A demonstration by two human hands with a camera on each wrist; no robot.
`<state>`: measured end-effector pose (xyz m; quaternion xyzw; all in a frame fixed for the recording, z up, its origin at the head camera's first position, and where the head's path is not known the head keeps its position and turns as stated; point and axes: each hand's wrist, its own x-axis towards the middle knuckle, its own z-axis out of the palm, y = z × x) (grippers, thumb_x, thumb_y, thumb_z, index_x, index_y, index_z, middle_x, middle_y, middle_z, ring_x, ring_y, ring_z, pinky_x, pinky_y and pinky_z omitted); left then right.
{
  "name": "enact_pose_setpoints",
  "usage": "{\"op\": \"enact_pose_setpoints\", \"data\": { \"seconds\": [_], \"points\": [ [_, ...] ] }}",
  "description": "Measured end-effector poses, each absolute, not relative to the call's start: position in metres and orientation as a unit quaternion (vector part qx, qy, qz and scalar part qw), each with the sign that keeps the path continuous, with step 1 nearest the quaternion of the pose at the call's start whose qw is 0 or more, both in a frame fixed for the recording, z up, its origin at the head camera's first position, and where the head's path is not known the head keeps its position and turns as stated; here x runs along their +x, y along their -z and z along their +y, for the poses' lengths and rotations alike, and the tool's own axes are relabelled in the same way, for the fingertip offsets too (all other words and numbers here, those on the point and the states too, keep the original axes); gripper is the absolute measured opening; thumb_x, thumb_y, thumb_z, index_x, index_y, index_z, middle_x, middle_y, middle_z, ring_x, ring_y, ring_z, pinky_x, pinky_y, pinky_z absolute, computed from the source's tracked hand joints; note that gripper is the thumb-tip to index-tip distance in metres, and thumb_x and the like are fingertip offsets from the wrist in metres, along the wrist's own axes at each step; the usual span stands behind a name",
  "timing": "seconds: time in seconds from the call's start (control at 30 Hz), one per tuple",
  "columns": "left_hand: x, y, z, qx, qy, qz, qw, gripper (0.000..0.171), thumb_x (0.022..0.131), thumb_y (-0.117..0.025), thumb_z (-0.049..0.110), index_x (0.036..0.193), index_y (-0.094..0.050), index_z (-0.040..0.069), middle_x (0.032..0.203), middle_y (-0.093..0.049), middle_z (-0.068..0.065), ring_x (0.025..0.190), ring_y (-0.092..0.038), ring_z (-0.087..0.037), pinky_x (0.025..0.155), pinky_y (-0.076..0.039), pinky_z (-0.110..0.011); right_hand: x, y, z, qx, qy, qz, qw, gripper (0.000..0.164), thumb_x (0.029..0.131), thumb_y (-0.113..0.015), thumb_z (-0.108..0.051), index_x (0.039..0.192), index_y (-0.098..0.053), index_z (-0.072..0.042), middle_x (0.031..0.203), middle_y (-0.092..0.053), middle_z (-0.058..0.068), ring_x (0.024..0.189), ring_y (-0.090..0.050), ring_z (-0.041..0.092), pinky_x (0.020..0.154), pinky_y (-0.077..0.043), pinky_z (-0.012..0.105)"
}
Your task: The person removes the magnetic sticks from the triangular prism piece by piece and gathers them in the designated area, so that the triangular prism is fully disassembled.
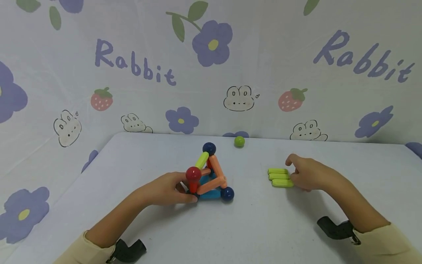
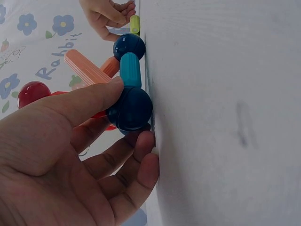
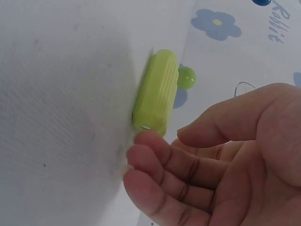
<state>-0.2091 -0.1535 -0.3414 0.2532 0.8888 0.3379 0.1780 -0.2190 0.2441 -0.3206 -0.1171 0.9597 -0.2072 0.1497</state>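
A magnetic building-toy frame [image 1: 215, 181] of blue, orange, red and yellow-green rods with navy balls stands left of the table's middle. At its front left corner my left hand [image 1: 169, 189] grips a navy ball [image 2: 130, 109], thumb on top and fingers beneath. Above that corner rises a red rod capped by a red ball [image 1: 193, 174]. Three yellow-green rods [image 1: 280, 177] lie side by side to the right. My right hand [image 1: 310, 174] is at their right ends, fingertips right by a rod end [image 3: 149, 126], thumb held apart from the fingers.
A green ball [image 1: 239, 141] sits near the white table's [image 1: 244, 231] back edge. Behind hangs a patterned cloth [image 1: 263, 55] with flowers, rabbits and strawberries. Black wrist mounts [image 1: 334, 228] show by both sleeves.
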Motion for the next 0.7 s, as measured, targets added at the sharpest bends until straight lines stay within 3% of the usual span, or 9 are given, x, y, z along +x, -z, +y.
{"op": "enact_pose_setpoints", "data": {
  "seconds": [0.43, 0.57, 0.7],
  "points": [
    [-0.2089, 0.3407, -0.1531, 0.253, -0.338, 0.889, 0.178, 0.036, 0.086, -0.08, 0.021, 0.117, -0.067, 0.01, 0.103, -0.066, -0.003, 0.084, -0.063, -0.019, 0.069, -0.054, -0.032, -0.2188, 0.3219, 0.2416, -0.128, 0.219, 0.954, 0.159, 0.042, 0.091, -0.049, 0.0, 0.132, -0.041, 0.008, 0.084, -0.056, 0.01, 0.063, -0.052, 0.02, 0.058, -0.046, 0.035],
    [-0.2083, 0.3403, -0.1529, 0.251, -0.337, 0.89, 0.178, 0.035, 0.086, -0.08, 0.021, 0.116, -0.067, 0.01, 0.103, -0.066, -0.003, 0.084, -0.063, -0.019, 0.069, -0.054, -0.032, -0.2194, 0.3209, 0.242, -0.133, 0.197, 0.96, 0.15, 0.044, 0.091, -0.058, -0.008, 0.13, -0.043, 0.006, 0.085, -0.057, 0.01, 0.068, -0.054, 0.021, 0.06, -0.047, 0.036],
    [-0.2081, 0.3403, -0.153, 0.25, -0.338, 0.89, 0.178, 0.034, 0.086, -0.079, 0.021, 0.116, -0.067, 0.01, 0.103, -0.066, -0.003, 0.085, -0.063, -0.019, 0.07, -0.054, -0.033, -0.2199, 0.3209, 0.2413, -0.14, 0.175, 0.965, 0.139, 0.057, 0.087, -0.072, -0.021, 0.13, -0.044, 0.005, 0.086, -0.059, 0.009, 0.073, -0.055, 0.022, 0.063, -0.047, 0.037]
  ]
}}
